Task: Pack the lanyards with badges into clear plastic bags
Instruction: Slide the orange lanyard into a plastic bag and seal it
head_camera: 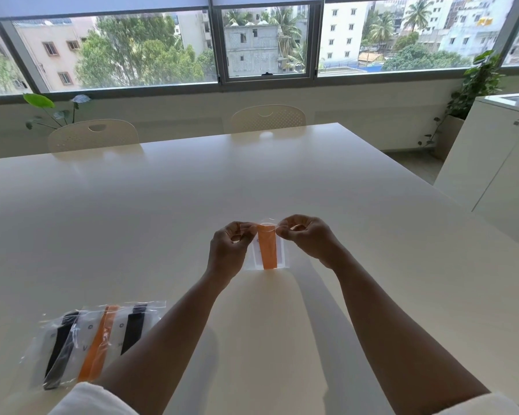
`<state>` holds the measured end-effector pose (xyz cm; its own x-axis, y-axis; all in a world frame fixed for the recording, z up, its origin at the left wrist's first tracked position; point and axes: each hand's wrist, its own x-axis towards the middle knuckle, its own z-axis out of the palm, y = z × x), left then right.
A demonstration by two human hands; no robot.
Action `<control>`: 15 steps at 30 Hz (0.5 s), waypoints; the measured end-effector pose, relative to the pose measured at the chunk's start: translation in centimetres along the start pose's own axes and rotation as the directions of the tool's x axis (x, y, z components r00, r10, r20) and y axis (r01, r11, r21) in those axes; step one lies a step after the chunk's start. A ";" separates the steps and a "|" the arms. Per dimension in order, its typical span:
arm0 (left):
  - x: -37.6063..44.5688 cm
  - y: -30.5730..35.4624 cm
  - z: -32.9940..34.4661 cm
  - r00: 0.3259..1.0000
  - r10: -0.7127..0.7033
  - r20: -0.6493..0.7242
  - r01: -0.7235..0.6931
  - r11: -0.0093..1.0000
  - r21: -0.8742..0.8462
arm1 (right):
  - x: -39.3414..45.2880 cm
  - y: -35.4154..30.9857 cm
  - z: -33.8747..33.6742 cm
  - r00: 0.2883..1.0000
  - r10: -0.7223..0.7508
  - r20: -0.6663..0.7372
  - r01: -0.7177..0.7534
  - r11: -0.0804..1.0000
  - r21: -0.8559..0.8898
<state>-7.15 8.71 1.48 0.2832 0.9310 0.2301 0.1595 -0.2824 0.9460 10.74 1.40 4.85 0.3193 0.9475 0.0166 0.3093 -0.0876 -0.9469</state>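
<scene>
Landmark: the white table [192,199], which fills most of the head view; every place below is given relative to it.
Left hand [229,250]: raised over the near middle of the table, fingers curled, thumb and fingertips pinching the left end of the top edge of the clear plastic bag [269,248].
Right hand [307,238]: raised over the table just right of the left hand, fingers curled, pinching the right end of the same top edge.
Clear plastic bag: hangs between the two hands, its mouth at finger level and its body dropping below the grips; its bottom edge is at or just above the table surface, which of the two I cannot tell.
Orange lanyard [268,250]: inside the held bag, a folded upright strip running from the mouth down to the bottom, lying over a white badge [256,253] in the same bag.
Packed bags [96,339]: a fanned, overlapping row lying flat at the near left of the table, beside the left forearm, well apart from the held bag; two hold black lanyards, and between them one holds an orange lanyard, each with a white badge.
Chairs [93,134]: two cream chairs pushed in at the far edge of the table.
Sleeves [96,398]: white, at the near edge of the table.
</scene>
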 end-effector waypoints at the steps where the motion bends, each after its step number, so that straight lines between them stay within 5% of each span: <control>1: 0.0 0.0 0.0 1.000 0.000 -0.005 0.000 1.000 0.007 | 0.0 0.0 0.0 1.000 -0.006 0.004 0.006 1.000 0.003; 15: 0.2 0.7 0.4 0.999 -0.014 -0.039 0.017 0.997 0.075 | 0.2 -0.5 0.3 1.000 -0.006 -0.018 0.005 1.000 -0.022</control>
<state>-6.60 8.57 2.10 0.2439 0.9431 0.2259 0.2348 -0.2835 0.9298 10.38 1.74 5.27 0.3333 0.9424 0.0278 0.3306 -0.0892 -0.9396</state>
